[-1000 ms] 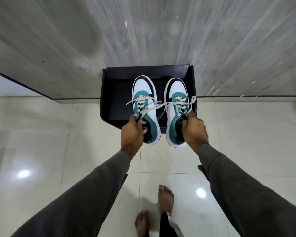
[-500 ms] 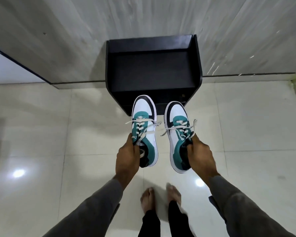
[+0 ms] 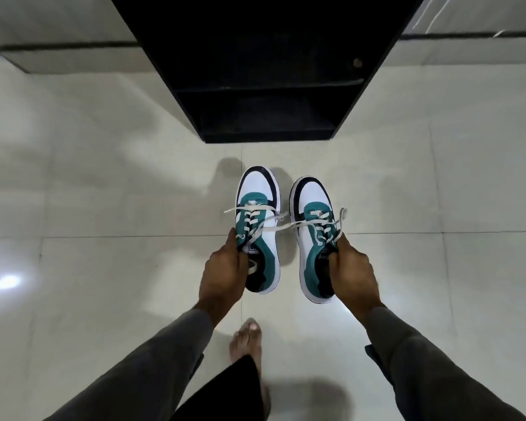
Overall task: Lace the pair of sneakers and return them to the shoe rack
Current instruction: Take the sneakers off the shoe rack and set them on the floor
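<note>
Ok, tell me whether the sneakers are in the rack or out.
Out. Both sneakers hang over the floor tiles short of the black rack, one in the left hand, one in the right hand.

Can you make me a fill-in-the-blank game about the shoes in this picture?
1. The left hand and the right hand each hold one ____.
2. The shoe rack is the colour ____.
3. The laces on the shoes are the colour ____.
4. The foot on the floor wears no shoe; it is ____.

Missing words: sneaker, black, white, bare
</note>
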